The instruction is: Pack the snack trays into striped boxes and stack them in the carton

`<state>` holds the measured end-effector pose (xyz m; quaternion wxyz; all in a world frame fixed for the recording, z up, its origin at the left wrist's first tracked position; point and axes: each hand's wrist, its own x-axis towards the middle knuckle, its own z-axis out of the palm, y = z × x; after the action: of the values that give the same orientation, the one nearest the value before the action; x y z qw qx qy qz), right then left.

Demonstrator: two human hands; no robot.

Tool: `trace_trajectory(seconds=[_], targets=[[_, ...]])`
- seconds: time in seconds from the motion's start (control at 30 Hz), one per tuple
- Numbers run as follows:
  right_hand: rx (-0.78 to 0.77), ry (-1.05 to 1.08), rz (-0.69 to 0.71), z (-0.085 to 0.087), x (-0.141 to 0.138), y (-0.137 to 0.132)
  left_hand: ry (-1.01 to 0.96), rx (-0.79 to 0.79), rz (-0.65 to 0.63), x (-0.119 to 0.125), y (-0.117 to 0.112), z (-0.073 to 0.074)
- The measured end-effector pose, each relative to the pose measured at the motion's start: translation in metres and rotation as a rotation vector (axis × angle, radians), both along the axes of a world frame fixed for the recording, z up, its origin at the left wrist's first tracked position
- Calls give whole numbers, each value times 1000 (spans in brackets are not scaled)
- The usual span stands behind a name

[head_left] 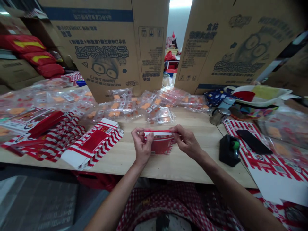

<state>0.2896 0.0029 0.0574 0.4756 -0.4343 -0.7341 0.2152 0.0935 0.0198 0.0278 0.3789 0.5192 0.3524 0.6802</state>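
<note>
A small red-and-white carton (160, 146) stands on the wooden table in front of me, its top flap edge facing up. My left hand (142, 143) grips its upper left corner, the thumb on the near side of the flap. At the upper right corner my right hand (186, 141) pinches the flap's edge between thumb and fingers. What is inside the carton is hidden. Left of my hands lies a stack of flat striped cartons (96, 141). Just beyond the carton are clear packets of orange pieces (161, 115).
Tall cardboard boxes (108, 48) stand along the back. To the right are a black tape dispenser (229, 150), a metal cup (219, 116), a black phone-like slab (254, 141) and a white basin (271, 93). Red striped boxes (48, 134) are piled at the left.
</note>
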Motion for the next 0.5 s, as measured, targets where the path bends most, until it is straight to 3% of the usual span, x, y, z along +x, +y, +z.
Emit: trace_trajectory(seconds=[0.17,0.3,0.43,0.5], targets=[[19,-58,65,-5,7,-1,23,73,11,-2,3,-1],[130,-125,80,-7,13,3,218,147,-68,-16,6,9],[233,-211,140,3,18,6,374,268,-168,-33,15,17],[230,-267,153,10,20,7,402,240,-228,-39,17,18]])
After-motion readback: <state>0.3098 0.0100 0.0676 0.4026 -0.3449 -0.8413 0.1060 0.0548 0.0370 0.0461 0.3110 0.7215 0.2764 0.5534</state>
